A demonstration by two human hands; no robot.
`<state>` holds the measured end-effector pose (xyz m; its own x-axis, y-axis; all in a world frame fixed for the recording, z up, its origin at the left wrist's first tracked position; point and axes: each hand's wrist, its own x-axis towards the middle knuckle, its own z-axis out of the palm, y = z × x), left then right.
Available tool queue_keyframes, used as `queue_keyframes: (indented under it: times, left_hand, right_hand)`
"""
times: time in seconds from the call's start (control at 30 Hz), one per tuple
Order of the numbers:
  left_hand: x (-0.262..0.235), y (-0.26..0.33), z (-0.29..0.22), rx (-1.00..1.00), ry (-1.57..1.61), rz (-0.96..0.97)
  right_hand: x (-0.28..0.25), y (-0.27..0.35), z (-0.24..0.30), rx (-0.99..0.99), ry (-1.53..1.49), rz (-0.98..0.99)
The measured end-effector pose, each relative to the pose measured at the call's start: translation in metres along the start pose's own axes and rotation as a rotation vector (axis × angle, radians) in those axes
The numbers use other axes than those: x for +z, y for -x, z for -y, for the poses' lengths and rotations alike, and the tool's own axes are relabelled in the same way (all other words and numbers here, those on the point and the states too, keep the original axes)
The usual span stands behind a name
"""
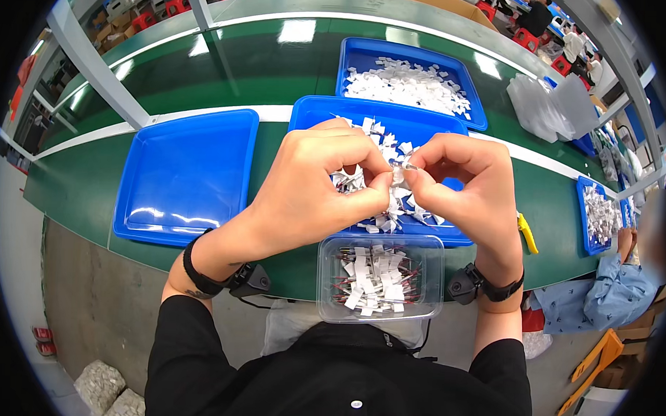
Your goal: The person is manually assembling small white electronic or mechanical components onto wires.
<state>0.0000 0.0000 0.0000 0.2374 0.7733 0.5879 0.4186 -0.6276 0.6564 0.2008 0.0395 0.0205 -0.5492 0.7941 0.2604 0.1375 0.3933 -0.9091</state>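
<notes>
Both hands meet above a blue tray (307, 112) that holds many small white pieces. My left hand (319, 171) pinches a small whitish part (399, 174) between thumb and forefinger. From the other side, my right hand (466, 180) pinches the same part, near a thin grey end; its exact kind is too small to tell. Below the hands, a clear plastic box (327, 281) contains short dark and red wires with white tags (374, 279). My fingers hide part of the tray's contents.
A bare blue tray (187, 173) lies at left. Behind, another blue tray (353, 51) holds white pieces. Clear plastic bags (542, 105) and yellow-handled pliers (526, 233) lie at right. A co-worker in a blue patterned top (623, 295) sits beside a filled tray (600, 214). Grey posts (96, 60) frame the bench.
</notes>
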Motion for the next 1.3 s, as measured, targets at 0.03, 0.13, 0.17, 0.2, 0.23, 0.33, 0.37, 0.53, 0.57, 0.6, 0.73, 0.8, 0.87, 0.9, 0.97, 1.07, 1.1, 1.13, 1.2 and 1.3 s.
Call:
queue_keyframes:
  times: [0.03,0.13,0.17,0.2,0.23,0.33,0.37,0.53,0.57,0.6,0.73,0.8,0.87,0.9,0.97,1.07,1.1,1.13,1.2,1.3]
  left_hand:
    - [0.001,0.0,0.001,0.028,-0.03,-0.03]
    - [0.002,0.002,0.0,0.063,-0.082,-0.057]
    - [0.002,0.003,-0.001,0.073,-0.104,-0.056]
    - [0.002,0.003,0.0,0.074,-0.103,-0.055]
    - [0.003,0.003,0.0,0.082,-0.106,-0.062]
    - [0.005,0.003,0.001,0.096,-0.113,-0.067]
    - [0.006,0.003,0.002,0.102,-0.118,-0.065]
    - [0.006,0.001,0.004,0.116,-0.124,-0.037]
    - [0.005,0.001,0.004,0.123,-0.12,-0.019]
    - [0.005,0.001,0.004,0.123,-0.12,-0.017]
    - [0.0,0.0,0.002,0.057,0.003,0.096]
    - [-0.003,-0.001,0.001,0.047,0.03,0.14]
    - [-0.007,-0.001,0.0,-0.123,0.223,0.26]
    - [-0.008,-0.001,0.0,-0.123,0.223,0.261]
    - [-0.009,-0.003,0.0,-0.329,0.365,0.276]
    - [-0.011,-0.007,-0.003,-0.365,0.335,0.299]
    - [-0.012,-0.006,-0.002,-0.367,0.333,0.298]
    - [-0.013,-0.005,0.002,-0.357,0.362,0.328]
    - [-0.013,-0.004,0.007,-0.35,0.392,0.357]
    - [-0.012,-0.005,0.008,-0.39,0.459,0.362]
  right_hand:
    - [0.002,0.002,0.001,-0.043,0.039,-0.033]
    - [0.005,0.004,0.002,-0.115,0.112,-0.068]
    - [0.005,0.005,0.002,-0.148,0.149,-0.07]
    - [0.006,0.005,0.002,-0.146,0.149,-0.071]
    - [0.006,0.005,0.001,-0.178,0.175,-0.075]
    - [0.009,0.005,0.002,-0.223,0.234,-0.093]
    - [0.01,0.005,0.002,-0.238,0.267,-0.106]
    - [0.01,0.003,-0.003,-0.281,0.331,-0.104]
    - [0.008,0.002,-0.004,-0.273,0.31,-0.076]
    - [0.006,0.001,-0.003,-0.272,0.309,-0.077]
    - [-0.004,-0.002,-0.003,-0.252,0.267,0.081]
    - [-0.01,-0.003,-0.003,-0.252,0.27,0.117]
    - [-0.015,-0.005,-0.002,-0.167,0.229,0.265]
    - [-0.014,-0.004,-0.002,-0.167,0.23,0.265]
    - [-0.008,-0.003,-0.003,-0.005,-0.032,0.158]
    - [-0.005,0.001,0.007,-0.064,-0.025,0.165]
    - [-0.005,0.0,0.005,-0.065,-0.027,0.167]
    - [-0.006,0.0,0.002,-0.062,-0.016,0.166]
    - [-0.009,0.0,0.0,-0.078,0.043,0.167]
    - [-0.003,0.003,-0.006,-0.187,0.113,0.081]
